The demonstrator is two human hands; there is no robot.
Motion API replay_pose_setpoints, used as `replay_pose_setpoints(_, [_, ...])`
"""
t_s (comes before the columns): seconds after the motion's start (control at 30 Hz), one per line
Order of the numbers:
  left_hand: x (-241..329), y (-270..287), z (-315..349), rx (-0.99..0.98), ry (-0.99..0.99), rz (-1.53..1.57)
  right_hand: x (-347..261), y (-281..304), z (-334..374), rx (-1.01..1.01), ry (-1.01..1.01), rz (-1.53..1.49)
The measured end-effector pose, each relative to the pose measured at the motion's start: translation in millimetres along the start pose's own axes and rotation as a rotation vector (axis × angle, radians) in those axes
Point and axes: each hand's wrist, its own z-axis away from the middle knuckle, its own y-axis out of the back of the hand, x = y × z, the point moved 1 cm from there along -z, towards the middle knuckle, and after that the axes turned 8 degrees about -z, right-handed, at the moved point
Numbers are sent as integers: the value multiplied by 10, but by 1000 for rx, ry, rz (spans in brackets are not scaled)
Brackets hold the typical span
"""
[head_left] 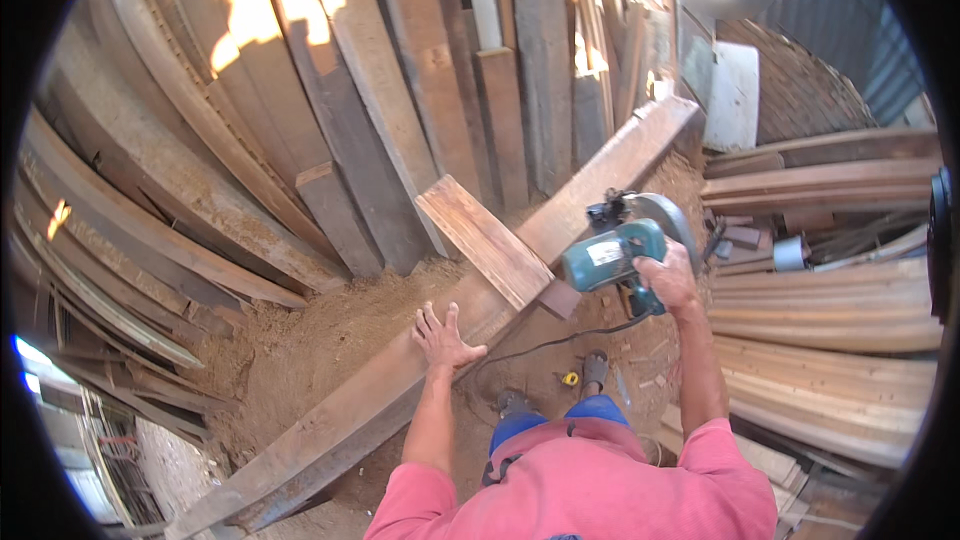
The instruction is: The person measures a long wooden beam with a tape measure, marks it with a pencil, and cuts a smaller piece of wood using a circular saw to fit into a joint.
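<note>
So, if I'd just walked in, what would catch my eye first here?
Probably the teal power saw, right of centre, gripped in the person's right hand. Next, the short reddish plank lying across a long beam that runs diagonally through the picture, with the left hand spread on it. The pink shirt stands out at the bottom, facing tall boards along the top.

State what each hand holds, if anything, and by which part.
Right hand: teal corded circular saw, by its handle. Left hand: nothing held; it rests spread on the long brown wooden beam.
</note>
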Motion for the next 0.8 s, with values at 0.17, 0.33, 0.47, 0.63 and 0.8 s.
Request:
replay_pose_setpoints(0.17, [40, -25, 24, -34, -30, -96, 690, 875, 659, 169, -87, 118])
replay_pose_setpoints(0.33, [-37, -182, 14, -24, -140, -291, 1744, 1479, 987, 218, -340, 472])
replay_pose_setpoints(0.47, [78, -241, 70, 41, -133, -378, 2696, 1864, 1201, 167, -579, 652])
replay_pose_setpoints(0.63, [290, -283, 76, 62, -93, -438, 3701, 2129, 1124, -37, -803, 748])
replay_pose_setpoints(0.8, [318, -367, -4, 127, -102, -436, 4887, 2307, 844, -146, -879, 895])
